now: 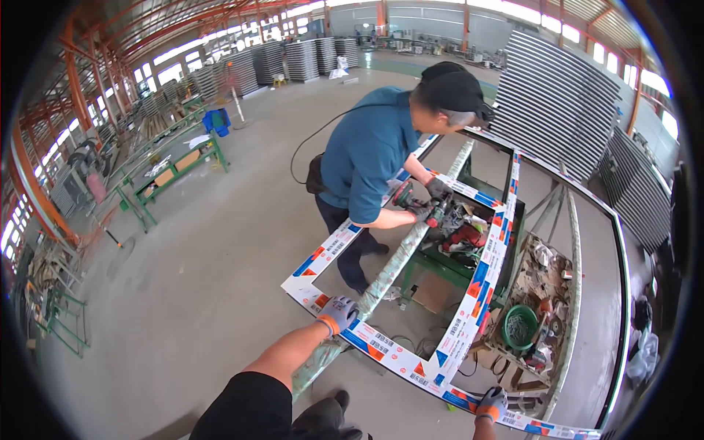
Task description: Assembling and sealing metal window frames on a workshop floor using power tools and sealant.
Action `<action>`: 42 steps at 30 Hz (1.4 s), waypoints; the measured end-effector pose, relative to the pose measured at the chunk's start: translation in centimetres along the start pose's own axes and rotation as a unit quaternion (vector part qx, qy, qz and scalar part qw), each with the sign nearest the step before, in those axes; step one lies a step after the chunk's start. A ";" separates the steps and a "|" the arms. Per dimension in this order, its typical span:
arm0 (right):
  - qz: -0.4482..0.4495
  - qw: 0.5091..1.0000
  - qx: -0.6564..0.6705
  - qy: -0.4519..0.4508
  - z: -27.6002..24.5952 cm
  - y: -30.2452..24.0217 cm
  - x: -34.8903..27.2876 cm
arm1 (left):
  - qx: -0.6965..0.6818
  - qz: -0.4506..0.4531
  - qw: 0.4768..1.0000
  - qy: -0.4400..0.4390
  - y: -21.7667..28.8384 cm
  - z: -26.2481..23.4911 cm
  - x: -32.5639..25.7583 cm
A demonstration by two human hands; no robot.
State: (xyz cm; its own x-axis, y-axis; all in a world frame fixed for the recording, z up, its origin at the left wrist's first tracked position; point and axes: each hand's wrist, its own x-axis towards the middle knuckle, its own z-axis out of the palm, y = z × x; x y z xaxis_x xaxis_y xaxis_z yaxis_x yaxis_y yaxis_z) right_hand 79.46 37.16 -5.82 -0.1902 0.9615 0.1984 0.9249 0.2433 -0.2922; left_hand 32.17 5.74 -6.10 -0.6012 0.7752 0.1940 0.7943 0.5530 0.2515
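Black sleeve (248, 408) | left hand (339, 313), right hand (493, 402) (gloved) gripping frame (387, 347) on wrapped rail (396, 268) | grey workshop floor (205, 271)

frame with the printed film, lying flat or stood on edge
Lying flat: the frame crosses over the mottled bar, floor shows through its opening, and the left hand and right hand are on its near side.

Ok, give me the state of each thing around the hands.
Rectangular frame in white, red and blue covering: lying flat.
Grey gloved left hand: on the frame, grip unclear.
Grey gloved right hand: on the near edge.
Long mottled green rail: under the frame.
Round green tub: open, holding small pieces.
Red handheld tool: held by co-worker.
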 end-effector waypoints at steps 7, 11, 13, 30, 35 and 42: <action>0.010 0.998 0.016 -0.064 -1.3 0.6 -0.3 | 0.010 -0.011 0.999 -0.032 0.4 0.3 0.3; -0.003 0.998 0.014 -0.069 -0.8 -0.5 1.1 | 0.015 -0.017 1.000 -0.007 -0.6 0.1 0.5; 0.024 0.997 -0.015 -0.077 -0.6 -1.6 1.3 | 0.016 -0.016 0.999 -0.036 -1.3 0.2 0.4; 0.021 0.997 -0.012 -0.068 -1.3 -0.5 0.5 | 0.034 0.000 0.999 0.011 -1.0 1.3 0.1; 0.022 0.997 -0.012 -0.068 -1.3 -0.6 0.6 | 0.030 -0.001 0.999 0.016 -1.0 1.3 0.2; 0.023 0.997 -0.010 -0.076 -1.4 -0.5 0.7 | 0.038 0.001 0.999 0.016 -0.9 1.3 0.2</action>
State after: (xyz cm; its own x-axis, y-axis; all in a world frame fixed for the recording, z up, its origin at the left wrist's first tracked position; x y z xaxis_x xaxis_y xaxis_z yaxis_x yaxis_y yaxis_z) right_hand 79.28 37.48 -4.27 -0.1937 0.9803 0.0398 0.9401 0.1971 -0.2781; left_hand 31.45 5.75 -7.49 -0.6011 0.7671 0.2241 0.7991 0.5737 0.1795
